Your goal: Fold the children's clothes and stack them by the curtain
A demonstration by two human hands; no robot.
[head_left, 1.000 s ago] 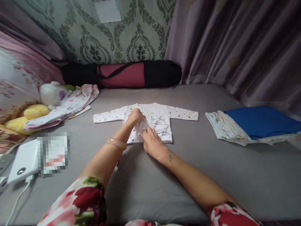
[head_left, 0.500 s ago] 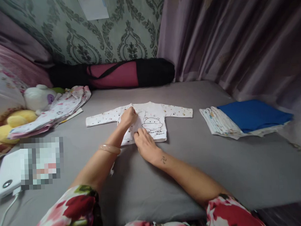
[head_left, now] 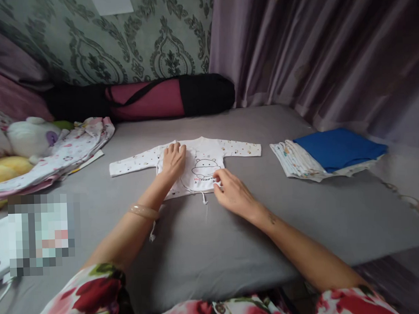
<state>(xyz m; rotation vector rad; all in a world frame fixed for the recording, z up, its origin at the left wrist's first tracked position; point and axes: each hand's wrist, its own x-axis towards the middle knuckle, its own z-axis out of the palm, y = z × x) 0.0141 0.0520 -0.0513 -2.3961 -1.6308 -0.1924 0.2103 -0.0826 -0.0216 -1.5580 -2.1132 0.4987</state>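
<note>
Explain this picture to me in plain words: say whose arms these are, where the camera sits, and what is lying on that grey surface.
There is no machine here. The camera is worn on a person's head and looks forward and down, so the two bare arms are that person's own. The left hand lies flat on a small white baby shirt spread on the grey bed surface. The right hand pinches the shirt's lower right hem with its fingers. To the right lie a folded blue cloth on folded printed cloths. To the left are a pile of printed clothes and a white plush toy. A rolled black and maroon bag lies along the wall.
</note>
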